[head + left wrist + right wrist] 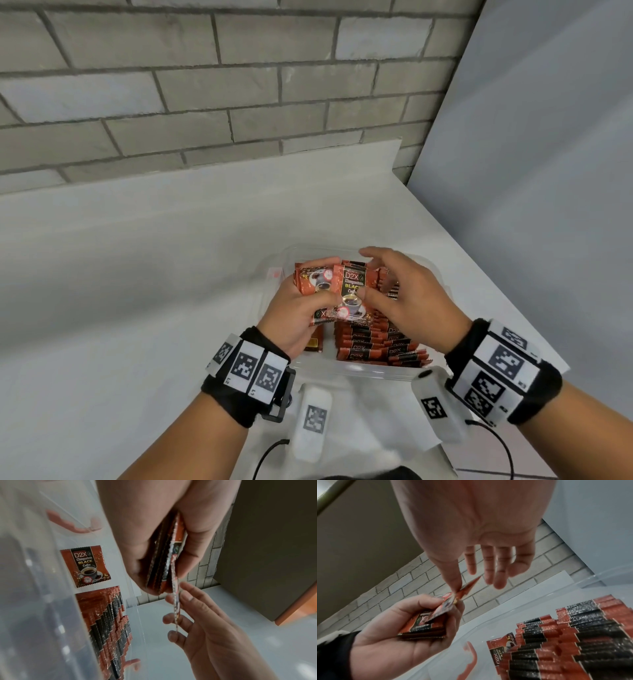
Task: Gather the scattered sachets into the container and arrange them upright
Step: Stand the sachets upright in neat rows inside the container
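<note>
Grey brick wall (205, 85) backs a white tabletop (120, 274), with a pale panel (548, 171) closing the right side. On the tabletop, near the person, stands the clear plastic container (359, 371).

Rows of coffee sachets (373, 342) already stand on edge, packed along the container's right part, so each row props the next. One single sachet (85, 566) lies flat on the container floor at the left.

Above the container, the left hand (294, 318) curls fingers and thumb round a loose stack of sachets (320, 291), probably as a supply for feeding. The right hand (407, 298) pinches the front sachet (352, 287) of that stack between thumb and forefinger, remaining fingers spread; this appears to separate one piece for upright placement.
</note>
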### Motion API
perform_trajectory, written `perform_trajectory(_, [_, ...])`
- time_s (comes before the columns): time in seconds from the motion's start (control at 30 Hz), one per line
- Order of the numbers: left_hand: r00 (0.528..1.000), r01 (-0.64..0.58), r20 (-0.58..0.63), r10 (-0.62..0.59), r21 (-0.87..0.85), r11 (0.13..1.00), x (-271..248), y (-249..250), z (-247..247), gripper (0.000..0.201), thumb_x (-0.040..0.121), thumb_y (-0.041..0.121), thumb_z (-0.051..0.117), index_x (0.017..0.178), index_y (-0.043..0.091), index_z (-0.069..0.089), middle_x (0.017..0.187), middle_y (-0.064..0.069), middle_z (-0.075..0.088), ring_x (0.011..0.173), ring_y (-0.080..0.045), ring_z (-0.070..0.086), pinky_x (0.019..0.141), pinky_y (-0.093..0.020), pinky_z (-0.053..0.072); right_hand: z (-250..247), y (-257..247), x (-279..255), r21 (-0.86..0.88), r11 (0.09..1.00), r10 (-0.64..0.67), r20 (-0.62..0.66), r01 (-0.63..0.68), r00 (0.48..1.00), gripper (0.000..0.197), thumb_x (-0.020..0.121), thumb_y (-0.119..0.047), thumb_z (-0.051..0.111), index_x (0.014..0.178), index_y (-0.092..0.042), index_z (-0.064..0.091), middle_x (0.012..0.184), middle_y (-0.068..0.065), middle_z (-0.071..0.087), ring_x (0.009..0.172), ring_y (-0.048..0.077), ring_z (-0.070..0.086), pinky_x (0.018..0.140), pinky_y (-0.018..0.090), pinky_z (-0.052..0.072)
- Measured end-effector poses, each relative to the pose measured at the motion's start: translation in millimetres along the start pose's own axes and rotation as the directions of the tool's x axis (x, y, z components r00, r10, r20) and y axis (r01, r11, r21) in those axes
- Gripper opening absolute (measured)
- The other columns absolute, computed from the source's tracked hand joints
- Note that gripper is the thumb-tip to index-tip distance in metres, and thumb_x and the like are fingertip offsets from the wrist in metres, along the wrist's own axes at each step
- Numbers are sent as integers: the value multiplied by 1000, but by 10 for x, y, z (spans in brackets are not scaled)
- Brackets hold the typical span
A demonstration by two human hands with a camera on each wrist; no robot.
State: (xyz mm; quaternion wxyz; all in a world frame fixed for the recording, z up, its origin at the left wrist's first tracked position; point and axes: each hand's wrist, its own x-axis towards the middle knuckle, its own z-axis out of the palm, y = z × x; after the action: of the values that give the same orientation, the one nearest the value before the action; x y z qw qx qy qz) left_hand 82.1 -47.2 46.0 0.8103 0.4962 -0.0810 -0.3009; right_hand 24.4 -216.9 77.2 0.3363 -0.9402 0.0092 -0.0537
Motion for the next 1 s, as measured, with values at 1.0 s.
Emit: perform_trajectory(1.0, [987,98,-120,-111,-111,989,-38,-31,-111,36,87,6,58,123,10,58,83,-8,66,70,-21,66,63,-29,55,196,185,-181,-252,967,97,503,39,859,6,84,-16,67,84,-20,70,72,-16,59,65,-1,54,63,10,41])
